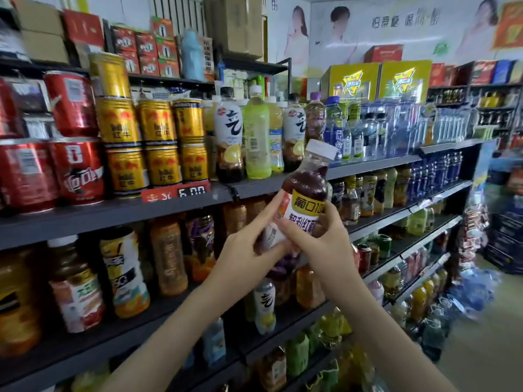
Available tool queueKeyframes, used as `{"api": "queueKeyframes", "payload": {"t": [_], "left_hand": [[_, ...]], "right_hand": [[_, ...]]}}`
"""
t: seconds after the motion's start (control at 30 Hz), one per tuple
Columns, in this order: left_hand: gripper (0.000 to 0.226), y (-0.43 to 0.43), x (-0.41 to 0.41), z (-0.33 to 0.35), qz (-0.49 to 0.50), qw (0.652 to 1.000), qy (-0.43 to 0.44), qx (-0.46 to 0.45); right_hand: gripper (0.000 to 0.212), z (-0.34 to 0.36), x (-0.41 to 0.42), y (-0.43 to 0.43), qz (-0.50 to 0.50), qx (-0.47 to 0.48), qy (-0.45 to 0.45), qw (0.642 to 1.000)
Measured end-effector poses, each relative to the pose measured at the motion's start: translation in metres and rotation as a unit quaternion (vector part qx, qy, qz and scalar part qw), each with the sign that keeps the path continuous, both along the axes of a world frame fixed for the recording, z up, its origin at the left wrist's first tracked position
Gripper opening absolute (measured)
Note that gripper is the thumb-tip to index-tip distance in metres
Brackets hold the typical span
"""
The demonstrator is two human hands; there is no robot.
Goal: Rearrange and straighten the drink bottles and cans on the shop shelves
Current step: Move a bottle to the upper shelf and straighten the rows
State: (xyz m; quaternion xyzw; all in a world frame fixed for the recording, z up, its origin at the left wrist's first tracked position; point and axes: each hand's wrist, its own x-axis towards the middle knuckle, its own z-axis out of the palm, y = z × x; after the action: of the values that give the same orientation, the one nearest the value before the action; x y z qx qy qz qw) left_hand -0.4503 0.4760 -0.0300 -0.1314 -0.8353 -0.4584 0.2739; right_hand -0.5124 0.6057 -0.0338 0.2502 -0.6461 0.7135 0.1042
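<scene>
Left hand (249, 247), nearest, wraps its fingers round the base of the dark juice bottle (307, 190) (white cap, tilted right); right hand (325, 244) grips the label with thumb and curled fingers; bottle held off the shelves, before the grey shelf edge (368, 164).

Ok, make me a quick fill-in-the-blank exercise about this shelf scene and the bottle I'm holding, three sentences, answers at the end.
The left hand and right hand together grip one dark juice bottle, whose cap is ____.
It is held not upright but ____.
The leftmost cans, beside the gold cans, are ____.
Answers: white; tilted; red.
</scene>
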Motion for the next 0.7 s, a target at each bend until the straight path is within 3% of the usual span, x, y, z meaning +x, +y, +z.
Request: {"api": "queueKeyframes", "payload": {"t": [0.1, 0.23, 0.43, 0.7], "left_hand": [[0.056, 0.001, -0.043, 0.010, 0.034, 0.999, 0.010, -0.041], [0.045, -0.002, -0.103, 0.022, 0.130, 0.990, 0.059, -0.021], [0.043, -0.007, -0.165, 0.049, 0.217, 0.969, 0.117, -0.017], [0.046, 0.002, -0.203, 0.050, 0.289, 0.947, 0.127, -0.056]], "right_hand": [[0.060, 0.001, -0.042, 0.019, -0.013, -0.004, 0.007, 1.000], [0.064, 0.007, -0.097, 0.035, -0.031, 0.000, 0.020, 0.999], [0.065, 0.033, -0.165, 0.039, -0.011, -0.020, 0.040, 0.999], [0.053, 0.056, -0.214, 0.031, 0.034, -0.064, 0.078, 0.994]]}}
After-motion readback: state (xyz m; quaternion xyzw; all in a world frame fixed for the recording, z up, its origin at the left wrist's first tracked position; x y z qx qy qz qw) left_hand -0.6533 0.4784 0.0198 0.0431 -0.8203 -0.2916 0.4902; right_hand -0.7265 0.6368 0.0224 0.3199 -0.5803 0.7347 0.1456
